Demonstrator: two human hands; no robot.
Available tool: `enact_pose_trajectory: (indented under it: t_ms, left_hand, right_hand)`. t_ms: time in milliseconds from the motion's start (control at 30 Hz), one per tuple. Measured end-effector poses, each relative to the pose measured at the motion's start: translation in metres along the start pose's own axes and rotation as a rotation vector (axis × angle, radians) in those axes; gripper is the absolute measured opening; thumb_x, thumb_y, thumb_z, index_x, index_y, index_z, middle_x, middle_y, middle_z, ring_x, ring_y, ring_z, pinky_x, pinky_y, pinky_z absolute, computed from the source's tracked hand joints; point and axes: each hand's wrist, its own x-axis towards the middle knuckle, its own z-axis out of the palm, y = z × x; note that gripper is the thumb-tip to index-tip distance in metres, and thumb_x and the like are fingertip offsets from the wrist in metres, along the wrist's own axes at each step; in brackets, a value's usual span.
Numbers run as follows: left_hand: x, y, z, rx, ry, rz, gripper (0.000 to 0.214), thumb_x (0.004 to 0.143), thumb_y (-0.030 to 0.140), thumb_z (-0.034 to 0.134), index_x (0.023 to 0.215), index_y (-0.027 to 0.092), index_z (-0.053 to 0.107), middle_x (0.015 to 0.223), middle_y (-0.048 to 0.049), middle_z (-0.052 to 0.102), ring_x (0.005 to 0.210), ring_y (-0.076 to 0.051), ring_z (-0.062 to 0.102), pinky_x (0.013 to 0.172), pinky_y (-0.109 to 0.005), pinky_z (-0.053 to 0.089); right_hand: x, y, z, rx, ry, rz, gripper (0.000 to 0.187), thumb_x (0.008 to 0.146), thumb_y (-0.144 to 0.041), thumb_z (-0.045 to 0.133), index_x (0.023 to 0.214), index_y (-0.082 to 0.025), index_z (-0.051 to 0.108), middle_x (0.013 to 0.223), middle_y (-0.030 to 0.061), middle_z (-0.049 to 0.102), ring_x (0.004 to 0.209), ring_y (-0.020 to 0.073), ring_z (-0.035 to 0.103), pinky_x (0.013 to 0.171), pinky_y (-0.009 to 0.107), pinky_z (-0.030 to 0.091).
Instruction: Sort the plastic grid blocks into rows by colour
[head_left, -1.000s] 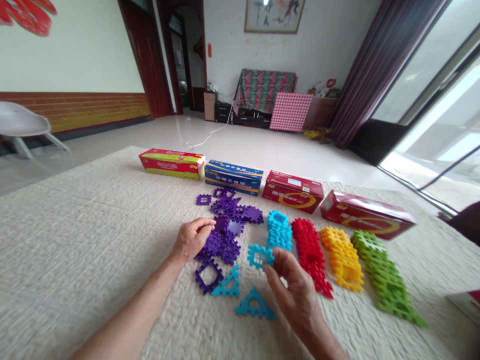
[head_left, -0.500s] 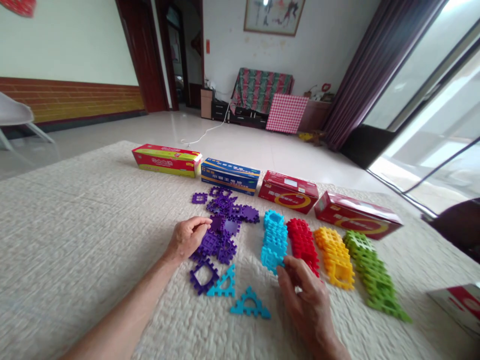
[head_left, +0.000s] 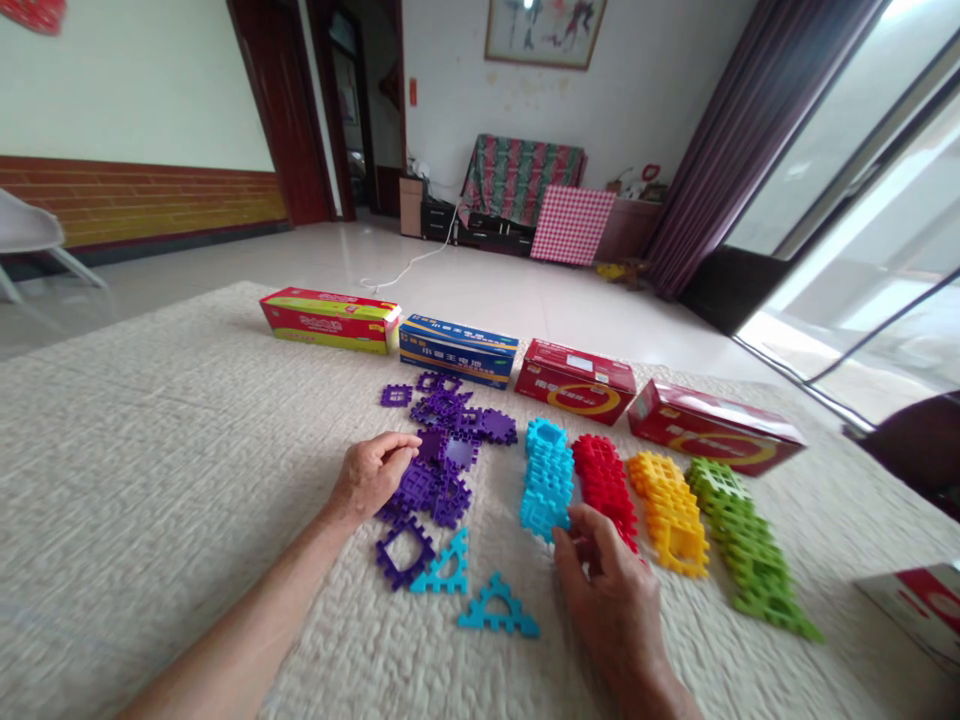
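Note:
My left hand (head_left: 377,473) is closed, with thumb and fingertips pressed together at the left edge of a loose heap of purple interlocking building pieces (head_left: 461,452). Whether it pinches a piece is hidden. My right hand (head_left: 606,585) has its fingers curled, thumb and forefinger apart, beside the near end of an overlapping row of light blue pieces (head_left: 546,478). Nothing shows between those fingers. Two blue triangular pieces, a left one (head_left: 444,566) and a right one (head_left: 499,608), lie flat between my hands. The left triangle touches a purple square frame (head_left: 406,552).
Rows of red (head_left: 604,482), yellow (head_left: 667,512) and green pieces (head_left: 750,545) lie to the right. Behind stand a red-and-green box (head_left: 330,322), a blue box (head_left: 459,352) and two dark red boxes (head_left: 576,382) (head_left: 712,428). Everything rests on a cream quilted cover (head_left: 187,430).
My right fingertips have drawn slightly back from the near end of the blue row. My left hand keeps its place by the purple heap. The pieces lie as before.

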Motion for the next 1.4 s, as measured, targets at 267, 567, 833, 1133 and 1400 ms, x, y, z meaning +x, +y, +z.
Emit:
enact_pose_trajectory:
  t_ms: [267, 567, 833, 1133, 1400]
  left_hand:
    - [0.000, 0.005, 0.000, 0.017, -0.004, 0.009, 0.021, 0.078, 0.029, 0.055, 0.087, 0.021, 0.073, 0.083, -0.0017, 0.076, 0.080, -0.018, 0.070, 0.073, -0.026, 0.053]
    - [0.000, 0.004, 0.000, 0.032, -0.007, 0.022, 0.022, 0.079, 0.030, 0.055, 0.088, 0.020, 0.073, 0.085, -0.0019, 0.076, 0.082, -0.018, 0.070, 0.076, -0.027, 0.052]
    - [0.001, 0.002, 0.000, 0.016, -0.004, 0.011, 0.022, 0.078, 0.028, 0.055, 0.089, 0.020, 0.073, 0.083, -0.0015, 0.076, 0.080, -0.018, 0.070, 0.073, -0.026, 0.053]
    - [0.001, 0.003, 0.000, 0.012, -0.008, 0.002, 0.023, 0.078, 0.028, 0.055, 0.089, 0.019, 0.073, 0.083, -0.0020, 0.076, 0.080, -0.018, 0.070, 0.073, -0.026, 0.052]
    - [0.001, 0.003, 0.000, 0.018, -0.007, -0.008, 0.024, 0.078, 0.031, 0.055, 0.088, 0.019, 0.073, 0.083, -0.0022, 0.076, 0.080, -0.018, 0.070, 0.074, -0.027, 0.052]
  right_hand:
    - [0.002, 0.001, -0.001, -0.073, 0.066, -0.012, 0.021, 0.087, -0.036, 0.051, 0.097, -0.018, 0.055, 0.072, 0.0010, 0.058, 0.055, 0.0131, 0.057, 0.053, 0.025, 0.046]
    - [0.003, 0.002, 0.002, -0.042, 0.081, -0.072, 0.012, 0.087, -0.028, 0.054, 0.093, -0.018, 0.054, 0.080, 0.0024, 0.057, 0.063, 0.0131, 0.055, 0.056, 0.024, 0.047]
    - [-0.005, -0.021, -0.014, 0.334, -0.565, -0.257, 0.006, 0.089, -0.020, 0.049, 0.089, -0.021, 0.055, 0.079, 0.0005, 0.057, 0.066, 0.0110, 0.056, 0.058, 0.021, 0.045]
    - [-0.001, -0.038, -0.020, 0.156, -0.800, -0.215, 0.026, 0.078, -0.022, 0.062, 0.104, -0.024, 0.058, 0.101, 0.0049, 0.058, 0.092, 0.0212, 0.057, 0.079, 0.036, 0.047]
    - [-0.009, -0.016, -0.009, 0.215, -0.632, -0.256, 0.026, 0.083, -0.016, 0.058, 0.108, -0.023, 0.053, 0.093, 0.0024, 0.060, 0.079, 0.0146, 0.060, 0.069, 0.026, 0.049]
